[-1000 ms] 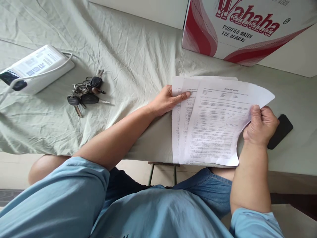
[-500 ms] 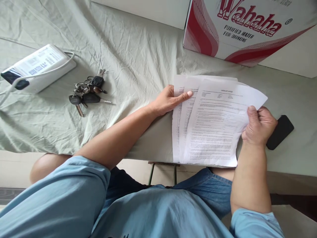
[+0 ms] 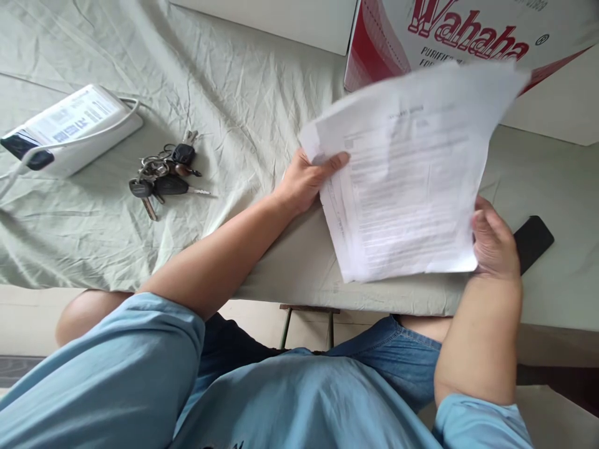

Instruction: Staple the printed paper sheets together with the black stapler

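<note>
Several printed white sheets (image 3: pixel 412 181), blurred, right of centre frame, pinched between my left hand (image 3: pixel 304 181) and right hand (image 3: pixel 493 243), fingers closed on opposite edges.

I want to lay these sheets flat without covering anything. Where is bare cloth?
Bare cloth lies between the keys and the left hand, and behind them up to the carton. It is crowded by the right hand, where the phone lies.
</note>
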